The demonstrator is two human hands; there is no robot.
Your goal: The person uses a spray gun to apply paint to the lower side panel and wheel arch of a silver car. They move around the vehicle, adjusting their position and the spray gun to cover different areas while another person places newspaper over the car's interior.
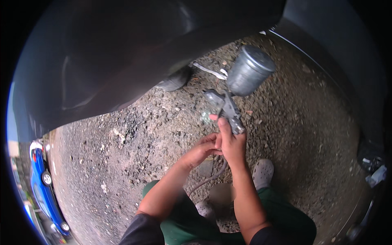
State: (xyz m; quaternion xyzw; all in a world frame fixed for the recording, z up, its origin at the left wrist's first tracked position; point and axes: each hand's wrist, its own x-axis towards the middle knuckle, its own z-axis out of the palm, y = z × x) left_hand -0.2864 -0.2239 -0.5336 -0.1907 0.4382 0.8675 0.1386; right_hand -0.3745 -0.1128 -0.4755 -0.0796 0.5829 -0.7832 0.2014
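Note:
A grey metal spray gun (230,109) with a large silver cup (250,71) is in my right hand (232,145). The fingers wrap round its grip, and the thumb lies along it. The nozzle end points up and to the left, over the gravel. My left hand (203,151) is closed beside the right one, its fingertips meeting the heel of that hand. What those fingers hold, if anything, is hidden. A thin hose (210,178) curves from below my hands down between my legs.
A dark, glossy car body panel (102,61) overhangs from the upper left. Another dark panel (339,53) stands at the right. Gravel (134,151) covers the ground, with a white strip (210,71) on it. A blue car (43,188) is at the far left.

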